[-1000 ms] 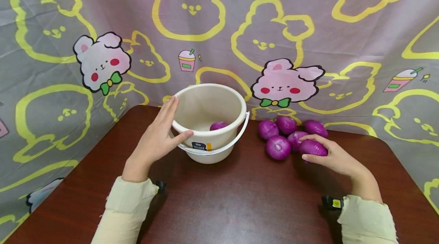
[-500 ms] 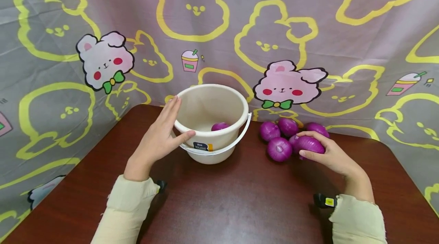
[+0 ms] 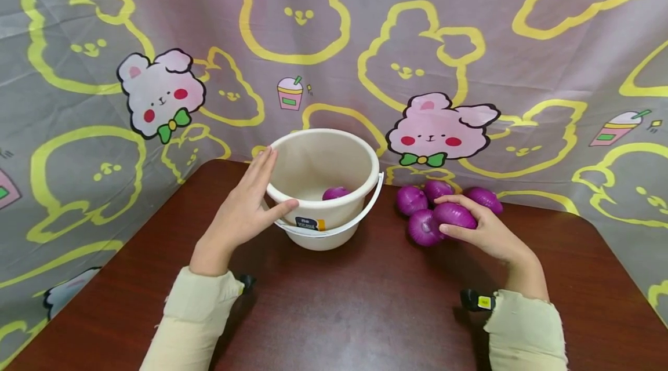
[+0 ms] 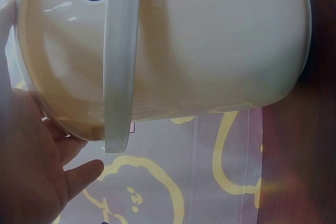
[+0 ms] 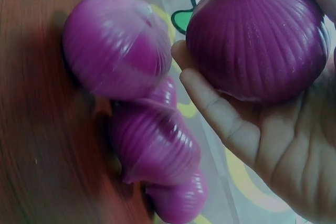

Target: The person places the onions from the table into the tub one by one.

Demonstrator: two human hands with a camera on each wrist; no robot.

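Note:
My left hand (image 3: 237, 223) lies against the left side of a cream plastic bucket (image 3: 318, 242), fingers fairly straight along the rim and thumb on its front edge. In the left wrist view the bucket's white handle (image 4: 119, 66) hangs down its outer wall. Inside the bucket is one purple onion (image 3: 335, 192), partly hidden by the rim. My right hand (image 3: 496, 237) holds another purple onion (image 5: 257, 40) between thumb and fingers, raised over the group. Closest below it in the head view sits an onion (image 3: 423, 228) on the table.
Several more onions, among them one at the left (image 3: 411, 201) and one behind my right hand (image 3: 484, 198), lie at the back right of the dark brown table (image 3: 355, 313). A patterned cloth (image 3: 334, 81) hangs behind the table's back edge.
My right hand has moved left with the onion, lifting it off its place to over the other onions. My left hand and the bucket stay put; the view shifts slightly.

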